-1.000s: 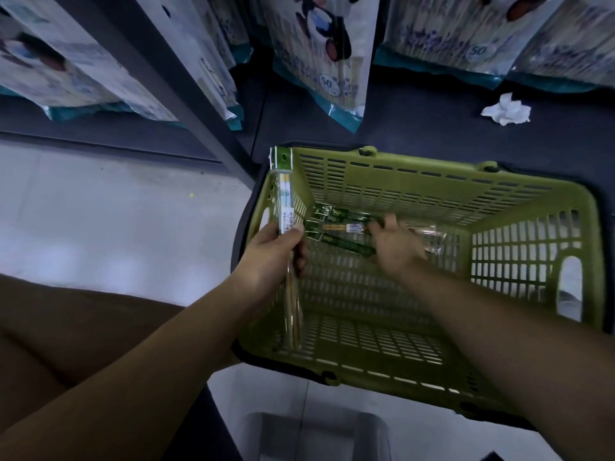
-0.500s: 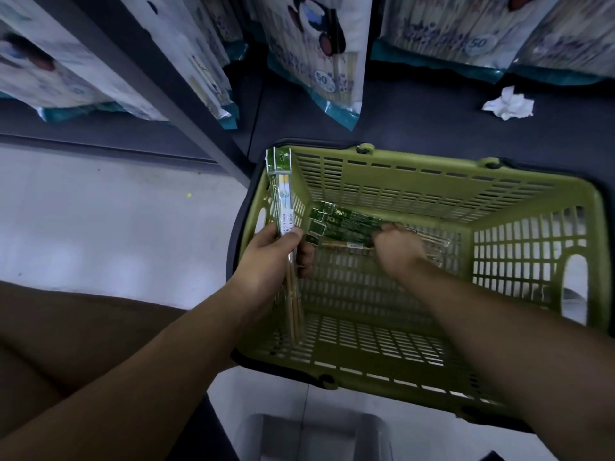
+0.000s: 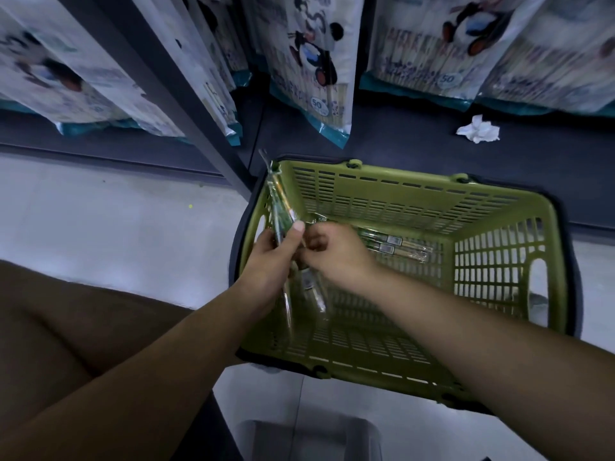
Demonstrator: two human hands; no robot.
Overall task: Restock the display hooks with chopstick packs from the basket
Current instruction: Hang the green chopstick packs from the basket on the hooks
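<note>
Nearest the camera there's a grey bin-looking thing (image 3: 309, 437) on the floor (image 3: 116, 227) and a brown trouser leg (image 3: 66, 327) on the left, so I'd guess the person is crouching or sitting low. Both forearms reach out over the green basket (image 3: 499, 271), which sits on the floor right up against the dark shelf base (image 3: 399, 134).

The left hand (image 3: 271, 261) is over the left end of the basket. Its fingers and thumb are wrapped round a bundle of chopstick packs (image 3: 283, 211), held roughly upright with the tops poking past the far left corner of the rim. The right hand (image 3: 339, 257) is right up against it, fingers curled, pinching what looks like a single pack (image 3: 312, 287) that hangs below the knuckles. It's blurry, so I can't tell exactly how it's gripped. A few loose packs (image 3: 396, 245) lie in the bottom of the basket by the far wall, just right of the right hand.

Further back there's a crumpled tissue (image 3: 479, 129) on the shelf base, with big panda-print bags (image 3: 316, 61) hanging above it. No display hooks in shot.

My read is that this is the gathering step, collecting packs into the left hand before anything gets hung. The next move would be tucking the single pack in with the bundle, header ends lined up, then grabbing the loose ones. Those film sleeves look slippery, so the bundle could fan out if the grip loosens.
</note>
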